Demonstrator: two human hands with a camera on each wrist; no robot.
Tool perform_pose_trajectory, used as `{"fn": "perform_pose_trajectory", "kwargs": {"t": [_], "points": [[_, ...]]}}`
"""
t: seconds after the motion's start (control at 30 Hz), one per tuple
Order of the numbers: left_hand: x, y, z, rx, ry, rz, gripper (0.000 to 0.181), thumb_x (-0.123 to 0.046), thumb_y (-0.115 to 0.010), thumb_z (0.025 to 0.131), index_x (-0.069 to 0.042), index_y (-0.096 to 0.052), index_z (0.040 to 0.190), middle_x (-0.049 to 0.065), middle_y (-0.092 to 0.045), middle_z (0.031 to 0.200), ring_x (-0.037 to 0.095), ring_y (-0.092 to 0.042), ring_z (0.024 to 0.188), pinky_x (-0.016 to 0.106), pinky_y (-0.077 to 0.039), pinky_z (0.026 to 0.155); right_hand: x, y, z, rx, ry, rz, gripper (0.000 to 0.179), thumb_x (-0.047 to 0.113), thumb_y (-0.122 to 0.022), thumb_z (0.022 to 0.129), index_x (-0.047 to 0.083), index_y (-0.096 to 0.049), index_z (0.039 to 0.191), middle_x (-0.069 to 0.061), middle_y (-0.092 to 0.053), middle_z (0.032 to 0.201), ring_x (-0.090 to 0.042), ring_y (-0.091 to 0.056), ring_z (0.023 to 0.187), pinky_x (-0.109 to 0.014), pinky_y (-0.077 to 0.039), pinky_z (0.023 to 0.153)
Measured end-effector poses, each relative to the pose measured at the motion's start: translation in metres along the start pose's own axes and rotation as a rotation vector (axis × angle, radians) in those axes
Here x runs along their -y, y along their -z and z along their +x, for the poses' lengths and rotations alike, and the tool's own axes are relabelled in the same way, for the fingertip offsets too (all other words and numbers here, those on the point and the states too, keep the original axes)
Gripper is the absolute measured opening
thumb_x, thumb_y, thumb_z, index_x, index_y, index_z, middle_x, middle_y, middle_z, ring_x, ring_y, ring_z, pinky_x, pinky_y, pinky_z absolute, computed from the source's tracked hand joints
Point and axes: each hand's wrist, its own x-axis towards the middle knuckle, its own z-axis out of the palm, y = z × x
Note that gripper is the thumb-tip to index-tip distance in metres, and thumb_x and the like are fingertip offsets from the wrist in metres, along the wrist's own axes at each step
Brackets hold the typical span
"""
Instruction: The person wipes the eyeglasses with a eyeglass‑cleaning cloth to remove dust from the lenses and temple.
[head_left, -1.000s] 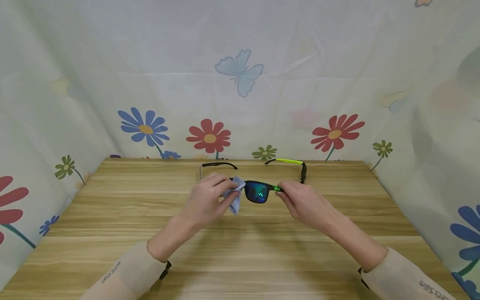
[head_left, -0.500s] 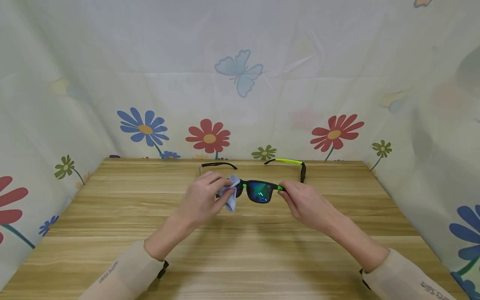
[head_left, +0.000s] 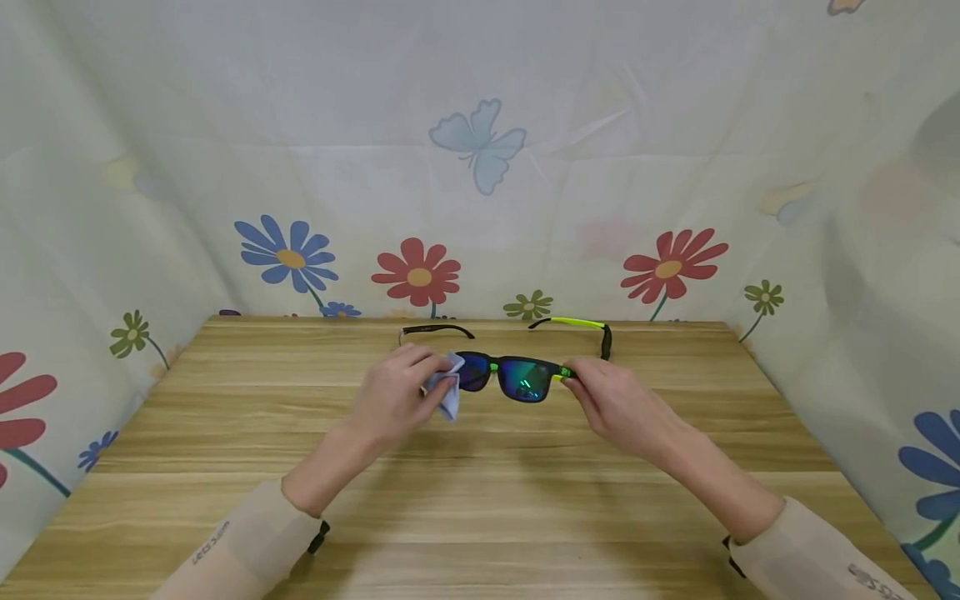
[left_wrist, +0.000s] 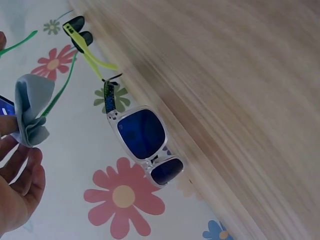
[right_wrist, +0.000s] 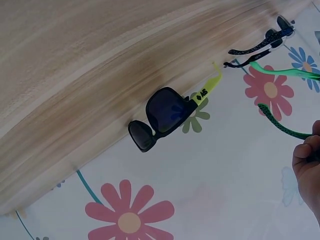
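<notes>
Black-framed sunglasses (head_left: pixel 522 379) with green-blue mirrored lenses are held up over the table, between both hands. My right hand (head_left: pixel 622 400) grips them at the hinge by the right lens. A light blue cloth (head_left: pixel 448 404) is pinched between the thumb and fingers of my left hand (head_left: pixel 393 396), at the outer edge of the left lens. Folds of the cloth and fingers hide that end of the frame. In the left wrist view the cloth (left_wrist: pixel 32 105) stands bunched above the fingertips. A green-edged temple (right_wrist: pixel 285 127) sticks out past my right hand (right_wrist: pixel 310 167).
Clear-framed sunglasses (left_wrist: pixel 142 132) with dark blue lenses lie at the table's back left. Black sunglasses (right_wrist: pixel 167 112) with yellow temples lie at the back right. Behind the wooden table (head_left: pixel 480 517) hangs a flower-printed curtain (head_left: pixel 570 200).
My left hand has slid left with the cloth, uncovering the left lens and the bridge. The held sunglasses and my right hand have shifted slightly right.
</notes>
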Motion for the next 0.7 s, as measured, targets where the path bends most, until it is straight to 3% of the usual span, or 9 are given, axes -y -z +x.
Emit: {"fn": "perform_pose_trajectory", "kwargs": {"t": [0.37, 0.57, 0.7], "points": [[0.0, 0.0008, 0.0017, 0.012, 0.004, -0.005, 0.019, -0.015, -0.084, 0.088, -0.005, -0.077, 0.102, 0.004, -0.073, 0.097, 0.019, -0.066, 0.088, 0.029, -0.057, 0.074, -0.0008, -0.0019, 0.0006, -0.007, 0.026, -0.006, 0.018, 0.02, -0.056, 0.105, 0.003, -0.058, 0.108, 0.003, -0.053, 0.083, -0.01, -0.049, 0.068, -0.026, -0.052, 0.062], [-0.0014, -0.0009, 0.0031, 0.01, -0.015, -0.025, 0.017, -0.014, -0.083, 0.088, -0.005, -0.077, 0.101, 0.004, -0.073, 0.097, 0.019, -0.066, 0.087, 0.029, -0.057, 0.073, -0.0005, -0.0039, 0.0006, -0.009, 0.042, 0.005, 0.041, 0.039, -0.037, 0.107, 0.004, -0.058, 0.109, 0.003, -0.054, 0.083, -0.009, -0.048, 0.067, -0.024, -0.051, 0.061], [-0.0056, -0.0013, 0.0048, 0.009, -0.033, -0.042, 0.016, -0.014, -0.084, 0.088, -0.006, -0.077, 0.1, 0.003, -0.073, 0.097, 0.019, -0.067, 0.091, 0.03, -0.058, 0.077, 0.0003, -0.0056, 0.0006, -0.007, 0.05, 0.007, 0.047, 0.043, -0.032, 0.107, 0.004, -0.058, 0.108, 0.003, -0.054, 0.084, -0.009, -0.048, 0.066, -0.023, -0.051, 0.06]]}}
